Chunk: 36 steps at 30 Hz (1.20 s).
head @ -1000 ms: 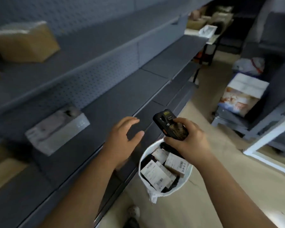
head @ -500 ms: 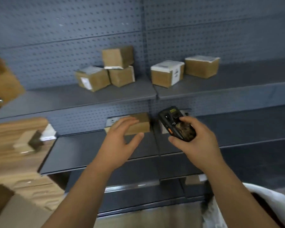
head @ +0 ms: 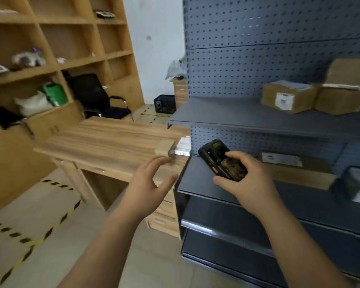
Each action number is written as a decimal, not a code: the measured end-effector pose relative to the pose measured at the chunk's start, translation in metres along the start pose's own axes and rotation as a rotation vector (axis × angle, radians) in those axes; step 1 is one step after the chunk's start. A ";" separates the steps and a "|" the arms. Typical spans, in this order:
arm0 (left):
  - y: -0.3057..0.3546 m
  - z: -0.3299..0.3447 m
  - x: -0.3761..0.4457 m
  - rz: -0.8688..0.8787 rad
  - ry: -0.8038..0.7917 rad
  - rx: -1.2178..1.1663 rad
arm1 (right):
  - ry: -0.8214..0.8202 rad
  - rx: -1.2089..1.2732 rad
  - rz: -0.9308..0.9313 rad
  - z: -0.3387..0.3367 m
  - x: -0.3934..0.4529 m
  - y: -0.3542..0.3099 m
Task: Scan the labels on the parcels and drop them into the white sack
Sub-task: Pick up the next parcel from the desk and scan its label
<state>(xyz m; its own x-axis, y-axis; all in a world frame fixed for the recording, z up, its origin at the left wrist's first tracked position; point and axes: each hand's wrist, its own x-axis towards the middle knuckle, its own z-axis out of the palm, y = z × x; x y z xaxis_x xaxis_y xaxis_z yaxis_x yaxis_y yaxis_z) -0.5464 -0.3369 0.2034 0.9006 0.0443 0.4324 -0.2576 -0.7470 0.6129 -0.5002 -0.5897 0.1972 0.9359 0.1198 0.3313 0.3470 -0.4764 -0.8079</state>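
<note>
Right hand (head: 249,183) clutching black scanner (head: 222,161), left hand (head: 148,183) spread free, parcel label (head: 284,100) unreadable

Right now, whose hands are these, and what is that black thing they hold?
These hands belong to a person wearing a camera on their head, so you see what they see, looking down. The right hand grips a black handheld scanner, a gadget that reads labels. The left hand is empty, its fingers spread open in the air. On the grey metal shelves sit brown cardboard parcels with white labels. To the left stands a wooden desk. The white sack for the parcels is not in this picture.
</note>
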 end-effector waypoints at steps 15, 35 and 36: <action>-0.222 -0.187 -0.004 -0.399 0.307 0.237 | -0.362 0.123 -0.270 0.322 0.133 -0.121; -0.422 -0.201 0.224 -0.314 0.101 0.124 | -0.220 0.043 0.021 0.468 0.323 -0.099; -0.434 -0.195 0.241 -0.274 0.063 0.100 | -0.175 0.021 0.060 0.469 0.329 -0.094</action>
<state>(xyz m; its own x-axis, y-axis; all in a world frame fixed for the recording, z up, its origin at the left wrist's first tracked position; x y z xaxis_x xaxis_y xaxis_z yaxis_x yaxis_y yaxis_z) -0.2860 0.1273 0.1712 0.9076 0.2919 0.3019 0.0307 -0.7631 0.6456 -0.1961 -0.0967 0.1534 0.9506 0.2422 0.1939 0.2897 -0.4693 -0.8342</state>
